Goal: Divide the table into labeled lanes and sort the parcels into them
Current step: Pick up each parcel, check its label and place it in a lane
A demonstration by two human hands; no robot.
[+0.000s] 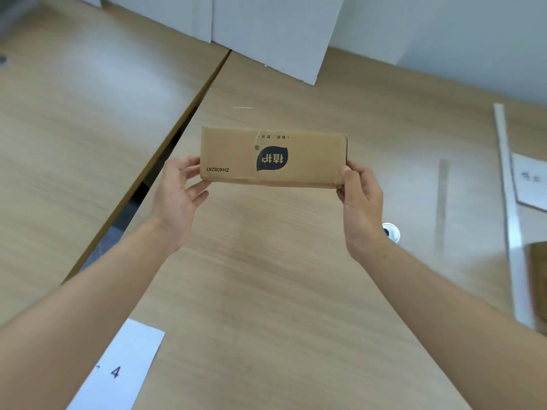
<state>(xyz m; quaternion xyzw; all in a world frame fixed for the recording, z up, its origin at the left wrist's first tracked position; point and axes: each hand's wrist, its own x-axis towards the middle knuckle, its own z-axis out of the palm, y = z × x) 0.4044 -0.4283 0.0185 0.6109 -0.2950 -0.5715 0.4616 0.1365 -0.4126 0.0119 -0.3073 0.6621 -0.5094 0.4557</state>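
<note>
I'm holding the parcel [272,158] by its two short ends, above the wooden table [266,291]: left hand [180,193] half-curled with thumb on the left end and fingers loose below the bottom edge, right hand [359,196] wrapped on the right end, thumb up the corner. Whether the box is lifted clear or touching the tabletop, I can't tell. Plenty of bare tabletop beneath and ahead of the box. Left limit is the table edge and a dark gap [165,161] running diagonally, second table [74,128] beyond it. Right limit is a white strip [510,217] laid lengthwise; a faint tape line [441,202] lies between it and my right hand. Box print is upside down to me: "ZH408241", a dark leaf-shaped logo with Chinese characters, small print above too blurred to read. White label [124,368] at near left reads "4". Another sheet [529,182] past the strip has writing, unreadable. Brown box corner [537,270] at right edge. Round cable grommet [390,232] by my right wrist. White partition panels [281,31] along the far side.
</note>
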